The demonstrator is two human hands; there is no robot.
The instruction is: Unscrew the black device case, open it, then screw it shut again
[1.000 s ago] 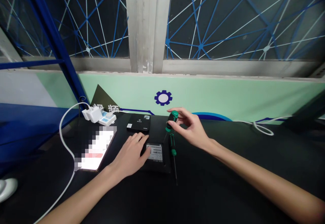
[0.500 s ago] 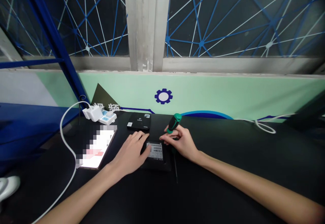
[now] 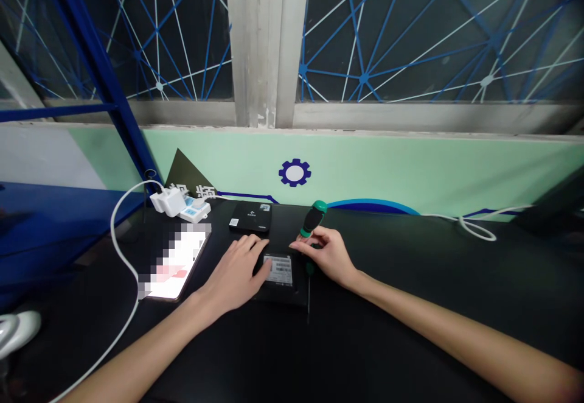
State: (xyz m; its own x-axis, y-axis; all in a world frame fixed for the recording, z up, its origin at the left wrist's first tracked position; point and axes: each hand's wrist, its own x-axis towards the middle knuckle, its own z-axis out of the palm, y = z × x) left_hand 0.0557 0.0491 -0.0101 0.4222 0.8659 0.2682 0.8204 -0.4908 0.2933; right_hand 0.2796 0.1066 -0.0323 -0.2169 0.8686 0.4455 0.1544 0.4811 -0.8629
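Observation:
My left hand (image 3: 239,269) lies flat with its fingers stretched out, over the left part of a black box (image 3: 278,298), the thumb on its white label (image 3: 280,271). The box rests on the table. My right hand (image 3: 331,257) is closed on a green-and-black screwdriver (image 3: 314,217), tilted with its handle end up, at the box's right side. The screwdriver's tip is hidden behind the fingers. Just below my right hand, a thin metal shaft (image 3: 309,302) with a green end points toward me; I cannot tell whether it is a second screwdriver or a reflection.
Another black box (image 3: 250,217) stands behind my left hand. A lit phone (image 3: 176,266) lies to the left, near a white power strip (image 3: 194,210) with a charger (image 3: 168,202) and a white cable (image 3: 119,241). A white cord (image 3: 477,227) runs along the wall at right.
The screwdriver in my right hand has tipped slightly, and the thin shaft below it has swung a little left. My left hand has stayed on the box.

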